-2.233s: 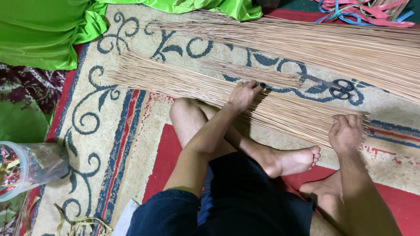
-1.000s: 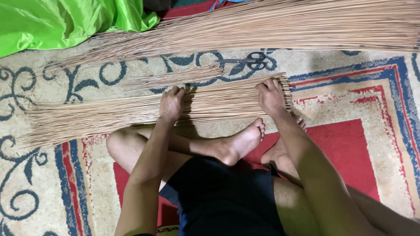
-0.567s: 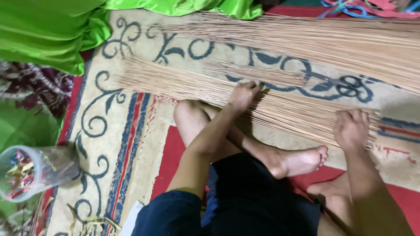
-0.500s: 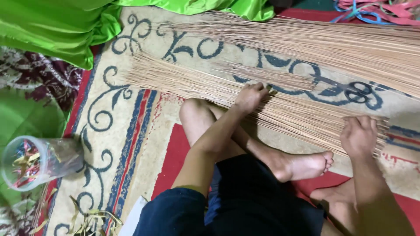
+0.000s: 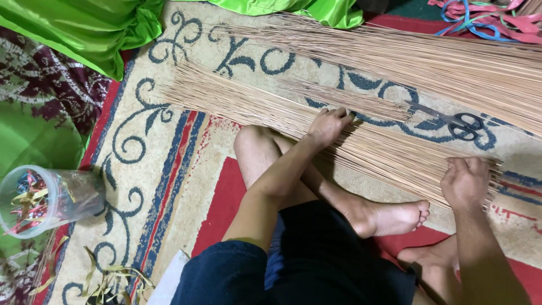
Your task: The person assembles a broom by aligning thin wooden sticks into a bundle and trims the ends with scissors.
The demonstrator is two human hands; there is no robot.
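While both hands (image 5: 327, 125) press sticks (image 5: 389, 149), grip flat | jar (image 5: 48, 197): ribbons (image 5: 28, 195)

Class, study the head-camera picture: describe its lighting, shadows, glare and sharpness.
Head view: even indoor light, only soft shadows beneath the left hand and right hand on the near bundle of thin sticks; mild sheen on the green cloth and the clear plastic jar; scissors fairly sharp; slight softness toward the frame edges.
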